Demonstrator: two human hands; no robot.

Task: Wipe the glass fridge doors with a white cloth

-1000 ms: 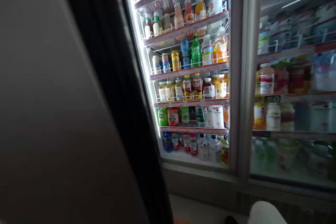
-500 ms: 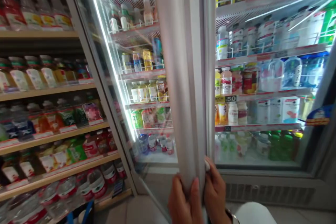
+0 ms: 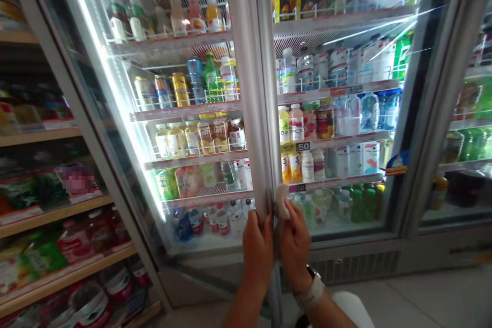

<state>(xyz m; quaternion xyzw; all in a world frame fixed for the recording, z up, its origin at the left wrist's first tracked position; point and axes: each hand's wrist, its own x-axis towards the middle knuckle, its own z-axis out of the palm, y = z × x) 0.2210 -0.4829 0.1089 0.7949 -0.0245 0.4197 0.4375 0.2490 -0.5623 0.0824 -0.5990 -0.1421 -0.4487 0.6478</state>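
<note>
Right grip (image 3: 295, 236) holds pale wad (image 3: 283, 200) below "50" tag (image 3: 303, 146).

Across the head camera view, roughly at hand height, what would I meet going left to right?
Wooden shelf edge, left hand, right hand, vent grille, slanted grey post.

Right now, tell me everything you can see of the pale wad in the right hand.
The pale wad is small, off-white and bunched, and looks soft, like cloth or tissue; blur hides its texture. The right hand holds it at the fingertips, which cover part of it, its top poking up above them. It sits right beside the metal upright; whether it touches the metal is unclear.
</note>
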